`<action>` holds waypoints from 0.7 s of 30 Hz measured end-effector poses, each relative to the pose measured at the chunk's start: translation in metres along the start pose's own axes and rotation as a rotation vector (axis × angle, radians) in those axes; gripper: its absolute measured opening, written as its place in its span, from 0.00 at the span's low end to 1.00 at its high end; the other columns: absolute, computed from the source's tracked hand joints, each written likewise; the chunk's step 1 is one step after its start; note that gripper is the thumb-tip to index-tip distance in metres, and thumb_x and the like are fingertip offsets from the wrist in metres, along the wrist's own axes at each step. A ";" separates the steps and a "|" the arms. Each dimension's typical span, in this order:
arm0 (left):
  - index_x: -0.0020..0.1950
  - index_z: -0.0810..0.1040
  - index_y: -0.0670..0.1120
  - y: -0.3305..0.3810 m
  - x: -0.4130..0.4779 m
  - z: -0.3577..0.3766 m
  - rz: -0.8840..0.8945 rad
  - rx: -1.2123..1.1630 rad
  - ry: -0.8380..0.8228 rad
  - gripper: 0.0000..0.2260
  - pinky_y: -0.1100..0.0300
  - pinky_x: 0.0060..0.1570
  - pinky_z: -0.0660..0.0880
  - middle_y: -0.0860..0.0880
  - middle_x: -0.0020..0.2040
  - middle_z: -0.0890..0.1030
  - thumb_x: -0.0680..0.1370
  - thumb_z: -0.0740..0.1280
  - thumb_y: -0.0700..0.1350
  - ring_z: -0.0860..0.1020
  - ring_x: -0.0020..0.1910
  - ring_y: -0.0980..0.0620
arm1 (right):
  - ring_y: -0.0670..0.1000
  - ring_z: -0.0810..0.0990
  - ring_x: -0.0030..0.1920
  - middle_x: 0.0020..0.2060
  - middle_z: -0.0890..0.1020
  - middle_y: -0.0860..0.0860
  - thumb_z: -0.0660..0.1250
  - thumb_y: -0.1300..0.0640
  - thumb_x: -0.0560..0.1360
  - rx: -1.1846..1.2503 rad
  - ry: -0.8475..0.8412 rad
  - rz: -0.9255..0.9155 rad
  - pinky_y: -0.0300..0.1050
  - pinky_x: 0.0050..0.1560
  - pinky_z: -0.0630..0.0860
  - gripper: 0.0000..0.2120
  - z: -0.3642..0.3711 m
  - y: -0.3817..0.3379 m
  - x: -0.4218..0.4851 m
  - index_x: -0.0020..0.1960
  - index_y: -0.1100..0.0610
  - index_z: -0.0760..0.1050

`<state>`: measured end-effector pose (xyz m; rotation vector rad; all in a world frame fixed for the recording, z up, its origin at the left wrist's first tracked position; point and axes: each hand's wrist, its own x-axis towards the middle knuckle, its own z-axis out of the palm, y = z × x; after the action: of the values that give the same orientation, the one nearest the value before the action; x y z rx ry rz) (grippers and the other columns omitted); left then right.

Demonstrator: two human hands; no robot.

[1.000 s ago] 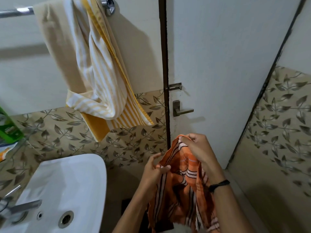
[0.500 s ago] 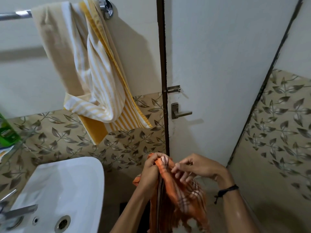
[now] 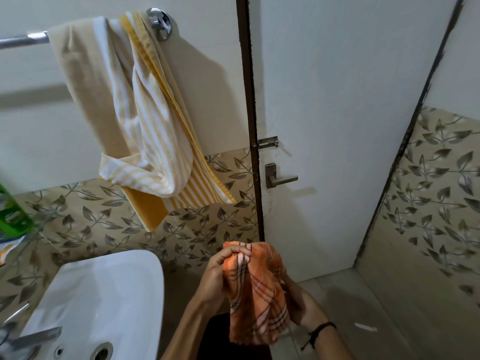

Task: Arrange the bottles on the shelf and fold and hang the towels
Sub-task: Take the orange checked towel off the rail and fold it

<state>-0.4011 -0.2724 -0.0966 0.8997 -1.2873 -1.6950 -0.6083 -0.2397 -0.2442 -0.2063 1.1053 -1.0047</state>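
Near the bottom of the view, between the white sink on the left and the door behind, two hands hold an orange striped towel. The left hand pinches the top edge of the towel tight. The right hand is partly hidden behind the cloth and grips its side lower down.

The towel is bunched up, not flat. It could slip and drop to the floor if the grip gets loose, because only the top edge is pinched. The fold could also come out crooked, since no corners are lined up yet.

The towel hangs long-ways, up and down, with its top at the left hand and its bottom edge pointing to the floor.

Far up on the left wall, a yellow striped towel hangs in a messy twist over the towel bar. A green bottle shows at the far left edge.
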 end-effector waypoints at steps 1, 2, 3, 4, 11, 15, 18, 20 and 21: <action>0.49 0.84 0.38 -0.002 -0.001 -0.004 -0.011 -0.004 0.009 0.09 0.41 0.63 0.76 0.35 0.61 0.80 0.72 0.67 0.36 0.80 0.61 0.36 | 0.66 0.78 0.66 0.65 0.79 0.66 0.64 0.45 0.81 0.096 -0.041 -0.027 0.64 0.69 0.71 0.25 0.004 -0.002 -0.003 0.67 0.64 0.77; 0.48 0.84 0.37 -0.004 -0.001 -0.008 -0.020 0.009 0.021 0.09 0.44 0.62 0.77 0.37 0.59 0.81 0.71 0.67 0.35 0.80 0.60 0.37 | 0.66 0.79 0.64 0.64 0.79 0.67 0.64 0.50 0.82 0.164 -0.049 -0.049 0.63 0.67 0.73 0.23 0.006 -0.006 -0.004 0.68 0.66 0.76; 0.48 0.84 0.36 -0.006 -0.003 -0.012 -0.030 0.046 0.039 0.09 0.47 0.60 0.78 0.37 0.58 0.82 0.71 0.67 0.34 0.81 0.59 0.39 | 0.66 0.81 0.61 0.63 0.79 0.68 0.65 0.54 0.80 0.219 -0.038 -0.070 0.61 0.63 0.76 0.22 0.009 -0.011 -0.004 0.68 0.67 0.75; 0.48 0.84 0.35 -0.008 -0.005 -0.015 -0.046 0.096 0.066 0.09 0.50 0.57 0.79 0.38 0.57 0.84 0.72 0.65 0.32 0.82 0.57 0.40 | 0.66 0.82 0.59 0.61 0.80 0.68 0.67 0.57 0.77 0.250 -0.014 -0.092 0.59 0.58 0.79 0.23 0.012 -0.018 -0.006 0.69 0.66 0.74; 0.45 0.84 0.37 -0.042 -0.022 -0.051 -0.261 0.213 0.280 0.15 0.60 0.36 0.73 0.41 0.39 0.83 0.72 0.58 0.27 0.79 0.36 0.47 | 0.59 0.86 0.49 0.62 0.76 0.63 0.70 0.70 0.72 0.185 0.056 -0.434 0.50 0.44 0.84 0.25 0.029 -0.078 -0.034 0.65 0.49 0.79; 0.49 0.83 0.38 -0.053 -0.027 -0.064 -0.342 0.167 0.294 0.18 0.60 0.32 0.72 0.41 0.40 0.82 0.71 0.57 0.25 0.77 0.33 0.49 | 0.58 0.81 0.59 0.62 0.76 0.51 0.70 0.70 0.73 -0.041 0.018 -0.534 0.50 0.49 0.83 0.29 0.053 -0.097 -0.057 0.65 0.42 0.77; 0.61 0.79 0.49 -0.064 -0.017 -0.076 -0.494 -0.017 0.290 0.22 0.51 0.43 0.78 0.36 0.49 0.84 0.75 0.56 0.32 0.81 0.41 0.41 | 0.57 0.81 0.62 0.64 0.79 0.51 0.69 0.71 0.72 -0.106 -0.052 -0.569 0.55 0.58 0.81 0.31 0.062 -0.109 -0.067 0.66 0.40 0.76; 0.64 0.75 0.56 -0.074 -0.008 -0.076 -0.601 -0.004 0.255 0.14 0.43 0.57 0.78 0.36 0.54 0.86 0.82 0.57 0.44 0.83 0.53 0.36 | 0.58 0.81 0.63 0.64 0.81 0.53 0.69 0.72 0.72 -0.096 -0.145 -0.582 0.57 0.63 0.78 0.31 0.065 -0.113 -0.072 0.66 0.43 0.77; 0.64 0.74 0.57 -0.078 -0.003 -0.073 -0.641 0.040 0.221 0.11 0.43 0.62 0.76 0.37 0.56 0.86 0.83 0.58 0.52 0.84 0.56 0.37 | 0.58 0.81 0.63 0.64 0.81 0.54 0.69 0.72 0.71 -0.092 -0.184 -0.587 0.58 0.64 0.77 0.31 0.067 -0.114 -0.074 0.67 0.45 0.77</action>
<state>-0.3486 -0.2866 -0.1893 1.5976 -0.9363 -1.9686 -0.6245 -0.2695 -0.0959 -0.7137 0.9382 -1.4204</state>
